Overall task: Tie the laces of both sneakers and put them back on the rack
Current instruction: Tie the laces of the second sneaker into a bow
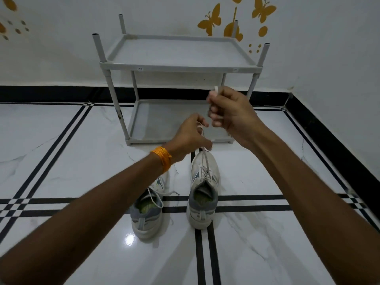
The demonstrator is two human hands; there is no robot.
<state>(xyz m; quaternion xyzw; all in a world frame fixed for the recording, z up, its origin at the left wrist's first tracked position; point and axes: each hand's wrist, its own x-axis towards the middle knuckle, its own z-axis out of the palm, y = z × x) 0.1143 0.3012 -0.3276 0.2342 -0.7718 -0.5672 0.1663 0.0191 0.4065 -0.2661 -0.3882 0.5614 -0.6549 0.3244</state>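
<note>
Two white and grey sneakers stand on the floor, toes toward the rack. The right sneaker (203, 194) has its white lace (203, 157) pulled up taut from the eyelets. My left hand (190, 136) pinches that lace just above the toe. My right hand (230, 112) is raised higher, closed on the lace's other end, whose tip sticks out above the fingers. The left sneaker (147, 212) sits partly under my left forearm, its lace lying loose over the opening. The grey two-shelf rack (178, 67) stands behind them against the wall, both shelves bare.
White marble floor with black inlay lines (203, 254) runs under the shoes. A black skirting (329, 128) edges the wall at the back and right. Yellow butterfly stickers (211, 20) decorate the wall.
</note>
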